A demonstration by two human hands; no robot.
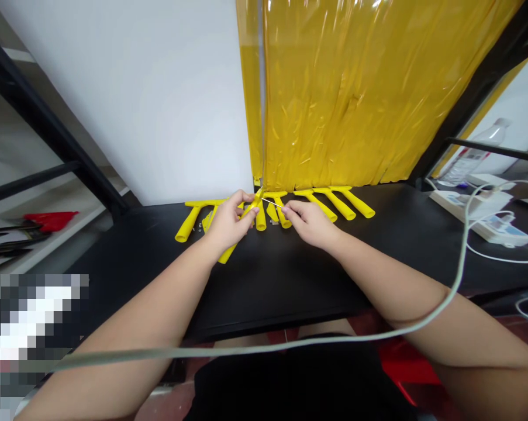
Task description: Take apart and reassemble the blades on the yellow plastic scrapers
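My left hand (229,222) is closed around a yellow T-shaped handle (228,254), which looks like a squeegee handle and tilts with its hollow grip end toward me. Between the fingertips of my right hand (311,222) is a thin metal rod (271,202), like a slim screwdriver or hex key. Its far tip meets the head of the held handle; the exact contact is too small to make out. More yellow handles lie in a row behind my hands, among them one at the left (187,224) and one at the right (361,203). Small metal bits (199,225) lie near the left one.
Yellow plastic film (334,99) and a white panel (136,105) stand behind the black tabletop (281,280). A pale cable (463,234) loops across, passing over my forearms. At right are a power strip (487,225) and a plastic bottle (469,155). Black frame posts (53,128) flank the table.
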